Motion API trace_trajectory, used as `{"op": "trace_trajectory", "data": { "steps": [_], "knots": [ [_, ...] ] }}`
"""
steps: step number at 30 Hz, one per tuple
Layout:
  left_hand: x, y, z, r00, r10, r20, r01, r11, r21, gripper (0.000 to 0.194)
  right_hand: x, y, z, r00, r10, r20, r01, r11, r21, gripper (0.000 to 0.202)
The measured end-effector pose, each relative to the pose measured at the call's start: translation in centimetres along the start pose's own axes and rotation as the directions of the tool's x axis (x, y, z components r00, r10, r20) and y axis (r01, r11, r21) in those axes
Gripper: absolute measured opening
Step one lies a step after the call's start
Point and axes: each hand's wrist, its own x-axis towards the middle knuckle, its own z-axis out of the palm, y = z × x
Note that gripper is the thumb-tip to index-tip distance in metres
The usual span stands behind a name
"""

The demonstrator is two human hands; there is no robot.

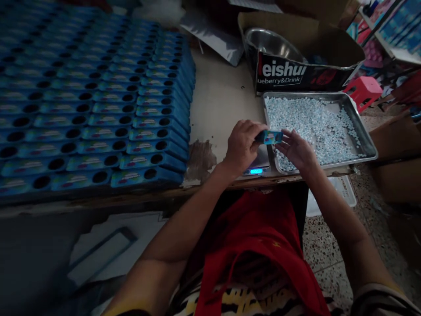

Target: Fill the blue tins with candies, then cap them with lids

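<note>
My left hand (pixel 242 142) is closed around a small blue printed box (pixel 272 137), held above the near left corner of the metal tray. My right hand (pixel 297 148) lies at the other end of that box, palm turned up and fingers apart; whether the fingertips touch it I cannot tell. Below the hands, small white and pale blue beads (pixel 309 123) cover much of the metal tray (pixel 371 147). A digital scale (pixel 255 171) with a lit blue display sits under my left hand, partly hidden by it.
Stacked rows of blue boxes (pixel 98 107) with dark round holes fill the table's left side. Behind the tray, a black printed carton (pixel 283 74) contains a metal bowl (pixel 274 41). A pink stool (pixel 365 92) stands to the right, and a white plastic basket (pixel 348 193) below the table.
</note>
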Motion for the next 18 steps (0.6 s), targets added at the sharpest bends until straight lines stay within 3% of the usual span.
{"op": "trace_trajectory", "data": {
  "steps": [3, 6, 11, 14, 18],
  "knots": [
    [1.2, 1.0, 1.0, 0.99, 0.135, 0.052, -0.139, 0.985, 0.1, 0.032, -0.2, 0.2, 0.3, 0.998, 0.056, 0.007, -0.056, 0.977, 0.207, 0.038],
    [1.5, 0.3, 2.4, 0.992, 0.111, 0.059, -0.119, 0.983, 0.142, 0.039, -0.4, 0.0, -0.2, 0.998, 0.067, 0.011, -0.067, 0.948, 0.31, 0.034],
    [1.2, -1.0, 3.0, 0.999, 0.002, -0.036, 0.002, 0.995, 0.1, 0.035, -0.8, -0.5, -1.0, 0.994, 0.091, 0.054, -0.104, 0.939, 0.328, 0.025],
    [1.4, -0.3, 2.3, 0.998, 0.032, -0.062, -0.025, 0.994, 0.108, 0.034, -0.8, -1.0, -1.1, 0.992, 0.098, 0.082, -0.119, 0.947, 0.298, 0.025],
    [1.9, 0.7, 2.0, 0.993, 0.118, -0.004, -0.116, 0.982, 0.148, 0.035, -0.6, -1.2, -1.0, 0.994, 0.076, 0.079, -0.096, 0.948, 0.305, 0.027]
  ]
}}
